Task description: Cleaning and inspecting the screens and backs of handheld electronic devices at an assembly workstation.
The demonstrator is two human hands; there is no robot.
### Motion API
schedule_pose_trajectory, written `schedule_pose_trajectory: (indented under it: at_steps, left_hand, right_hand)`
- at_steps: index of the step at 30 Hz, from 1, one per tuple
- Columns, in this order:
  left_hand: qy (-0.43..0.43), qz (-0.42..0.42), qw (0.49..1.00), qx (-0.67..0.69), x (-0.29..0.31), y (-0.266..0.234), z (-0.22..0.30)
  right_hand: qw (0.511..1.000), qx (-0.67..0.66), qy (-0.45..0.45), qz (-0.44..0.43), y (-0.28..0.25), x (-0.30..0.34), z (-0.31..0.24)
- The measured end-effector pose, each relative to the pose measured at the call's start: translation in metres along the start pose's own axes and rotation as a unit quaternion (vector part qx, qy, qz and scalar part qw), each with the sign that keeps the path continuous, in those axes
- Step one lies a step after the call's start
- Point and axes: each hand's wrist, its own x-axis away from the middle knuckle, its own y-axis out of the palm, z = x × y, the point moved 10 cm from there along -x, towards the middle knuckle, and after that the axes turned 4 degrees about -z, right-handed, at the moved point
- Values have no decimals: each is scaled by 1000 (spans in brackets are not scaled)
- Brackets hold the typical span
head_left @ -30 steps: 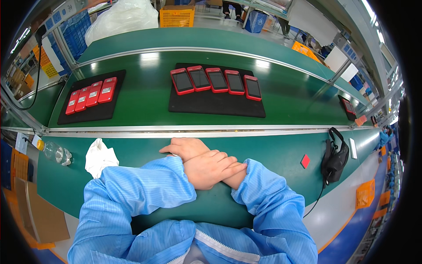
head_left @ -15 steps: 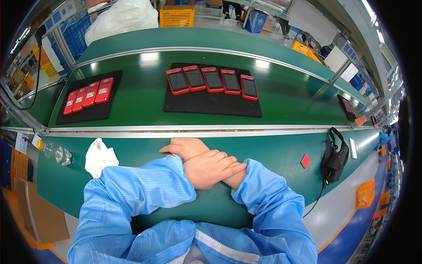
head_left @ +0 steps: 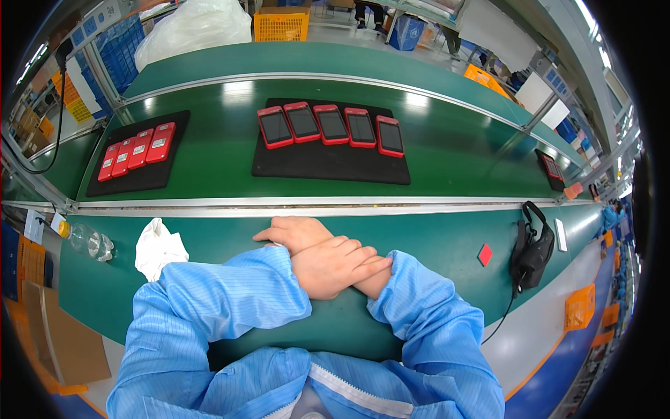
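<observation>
My left hand [head_left: 333, 268] rests across my right wrist, its fingers laid out over it and pointing right. Underneath, my right hand [head_left: 299, 233] lies on the green bench with a finger stretched to the left; its other fingers show only in part. I see nothing held in either hand. Beyond them, several red phones [head_left: 331, 124] lie in a row with dark screens up on a black mat [head_left: 328, 166]. On another black mat [head_left: 143, 180] at the left, several red phones [head_left: 137, 151] lie backs up with white labels.
A white cloth [head_left: 159, 250] and a clear bottle [head_left: 89, 242] with a yellow cap lie left on the bench [head_left: 419, 237]. To the right are a small red card-like piece [head_left: 485, 255], a black pouch with a strap [head_left: 532, 251] and a white bar [head_left: 560, 235]. A metal rail [head_left: 453, 209] borders the belt.
The mats with the red phones, in the middle and at the left, have shifted slightly left along the green belt. My hands stay crossed in the same place.
</observation>
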Motion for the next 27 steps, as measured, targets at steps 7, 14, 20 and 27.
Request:
schedule_pose_trajectory:
  at_steps: [7,14,20,27]
  left_hand:
    - [-3,-8,1000,2,-4,5,1]
    - [-4,-16,1000,4,-10,7,3]
    - [-6,-19,1000,3,-16,7,-1]
    - [-8,-27,1000,-1,-22,10,4]
  right_hand:
    - [1000,-7,-1,-7,-1,4,2]
    - [1000,-22,-1,15,-11,8,-2]
    - [999,-25,-9,26,-19,9,1]
    - [999,-21,-22,42,-25,16,-2]
